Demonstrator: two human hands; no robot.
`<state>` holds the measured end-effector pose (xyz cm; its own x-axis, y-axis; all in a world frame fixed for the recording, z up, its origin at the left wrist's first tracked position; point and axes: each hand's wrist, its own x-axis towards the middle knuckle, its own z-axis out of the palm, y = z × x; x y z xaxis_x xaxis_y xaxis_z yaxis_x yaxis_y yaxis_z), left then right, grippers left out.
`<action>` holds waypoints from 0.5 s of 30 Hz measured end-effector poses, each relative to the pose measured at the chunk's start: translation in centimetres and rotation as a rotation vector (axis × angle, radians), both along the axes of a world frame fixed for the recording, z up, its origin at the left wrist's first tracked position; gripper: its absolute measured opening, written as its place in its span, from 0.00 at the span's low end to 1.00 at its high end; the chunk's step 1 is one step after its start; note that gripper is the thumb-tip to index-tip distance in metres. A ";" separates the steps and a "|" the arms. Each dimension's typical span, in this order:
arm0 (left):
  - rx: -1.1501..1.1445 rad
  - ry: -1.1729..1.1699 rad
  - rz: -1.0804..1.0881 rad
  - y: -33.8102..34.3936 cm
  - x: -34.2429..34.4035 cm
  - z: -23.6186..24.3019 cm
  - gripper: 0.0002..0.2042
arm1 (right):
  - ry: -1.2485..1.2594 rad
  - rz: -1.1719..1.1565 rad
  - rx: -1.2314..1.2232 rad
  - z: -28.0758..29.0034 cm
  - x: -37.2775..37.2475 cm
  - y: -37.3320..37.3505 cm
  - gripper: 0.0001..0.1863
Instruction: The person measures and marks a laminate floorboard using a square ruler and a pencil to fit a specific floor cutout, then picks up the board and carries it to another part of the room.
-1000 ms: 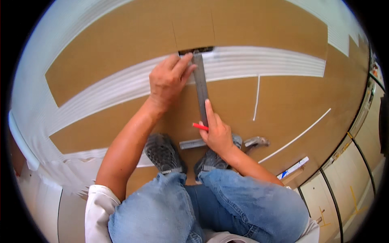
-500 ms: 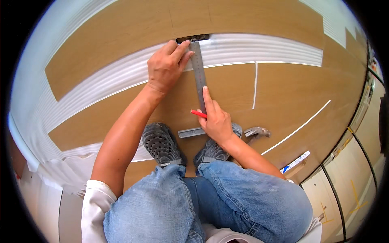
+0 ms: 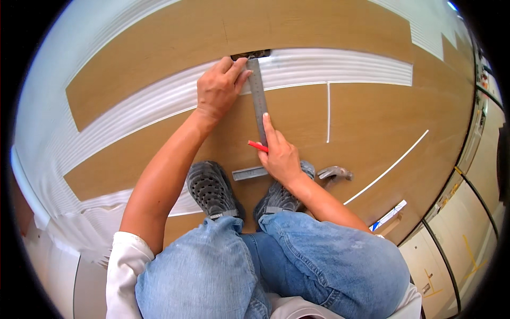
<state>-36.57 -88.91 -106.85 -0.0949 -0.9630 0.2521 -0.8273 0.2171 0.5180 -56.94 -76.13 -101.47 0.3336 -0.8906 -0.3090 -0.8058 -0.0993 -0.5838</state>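
Note:
My left hand (image 3: 220,90) grips the upper end of a steel ruler (image 3: 258,89), its fingertips bent down by a dark rectangular gap (image 3: 260,53) between the wood-coloured planks (image 3: 366,111). My right hand (image 3: 281,157) holds a red pencil (image 3: 256,145), its index finger stretched along the lower part of the ruler. A short grey metal bar (image 3: 249,173) lies crosswise just below, partly hidden by that hand. A claw hammer (image 3: 336,173) rests right of my right shoe (image 3: 273,195), its handle partly behind my forearm.
Ribbed white underlay (image 3: 350,66) shows between planks and at the left. Thin white strips (image 3: 385,167) lie at the right, near a short white-and-blue piece (image 3: 388,215). My left shoe (image 3: 210,189) is on the boards. Pale panels (image 3: 467,218) with black edges line the far right.
The whole view has shifted, so the floor, ruler and hands appear higher than a second ago. Both hands stay in the same places on the ruler.

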 end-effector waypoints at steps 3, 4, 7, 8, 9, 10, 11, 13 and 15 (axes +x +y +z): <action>0.013 -0.033 0.003 0.2 -0.2 0.0 0.14 | 0.036 -0.005 0.011 -0.1 0.0 0.3 0.45; -0.004 -0.038 0.005 0.2 -0.1 -0.1 0.14 | 0.031 -0.003 -0.006 -0.2 0.1 0.3 0.45; -0.025 0.011 -0.040 0.6 0.2 0.2 0.17 | 0.013 -0.008 0.000 0.4 0.3 0.5 0.44; -0.037 0.005 -0.037 0.5 0.5 0.2 0.17 | 0.025 -0.016 0.002 0.6 0.4 0.4 0.45; -0.038 0.047 -0.028 0.6 0.4 0.4 0.18 | 0.042 -0.027 0.011 0.9 0.5 0.3 0.45; -0.037 0.089 -0.020 0.7 0.4 0.6 0.19 | 0.041 -0.027 0.007 1.0 0.5 0.1 0.45; -0.012 0.107 -0.037 0.9 0.8 0.8 0.19 | 0.044 -0.010 -0.001 1.1 0.5 -0.2 0.44; -0.069 0.155 -0.046 0.8 1.1 1.3 0.19 | 0.046 0.010 -0.003 1.5 0.9 -0.8 0.43; -0.125 0.205 -0.057 0.5 1.5 1.9 0.20 | 0.024 -0.028 -0.048 1.4 1.8 -2.4 0.43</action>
<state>-35.02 -88.46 -104.98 -0.0827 -0.9178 0.3884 -0.6925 0.3332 0.6398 -55.16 -78.50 -100.05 0.3011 -0.9135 -0.2735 -0.8222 -0.1034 -0.5597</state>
